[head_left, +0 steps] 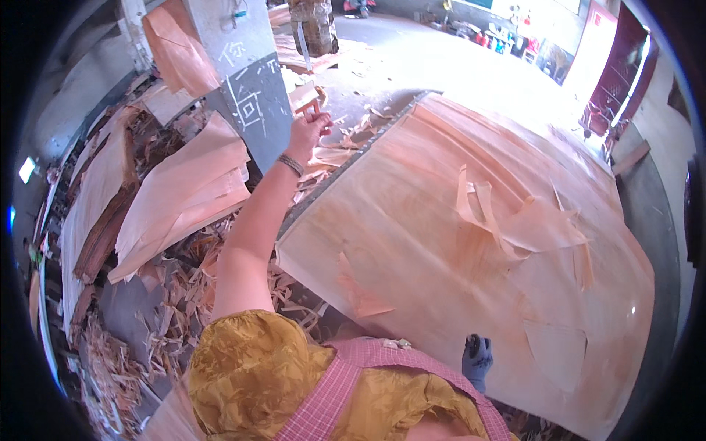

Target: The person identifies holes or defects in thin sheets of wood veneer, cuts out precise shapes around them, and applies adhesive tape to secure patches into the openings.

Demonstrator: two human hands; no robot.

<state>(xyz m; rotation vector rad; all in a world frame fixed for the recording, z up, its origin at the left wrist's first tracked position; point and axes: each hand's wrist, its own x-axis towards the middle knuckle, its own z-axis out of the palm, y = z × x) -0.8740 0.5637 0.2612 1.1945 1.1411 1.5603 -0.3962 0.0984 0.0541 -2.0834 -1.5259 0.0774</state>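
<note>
My bare left hand, with a band at the wrist, reaches out past the left edge of a stack of wood veneer sheets. Its fingers are closed at a pale veneer scrap, which sticks up beyond them. Close to my body, my right hand wears a blue-grey glove and is curled over the near edge of the stack. Something dark shows at the top of that fist, too small to name. Torn veneer strips and a loose triangular piece lie on the top sheet.
A grey and white pillar rises just left of my left hand. Further left, veneer sheets lie piled over heaps of shavings. Scraps litter the floor beside the stack. A dark red door stands at the far right.
</note>
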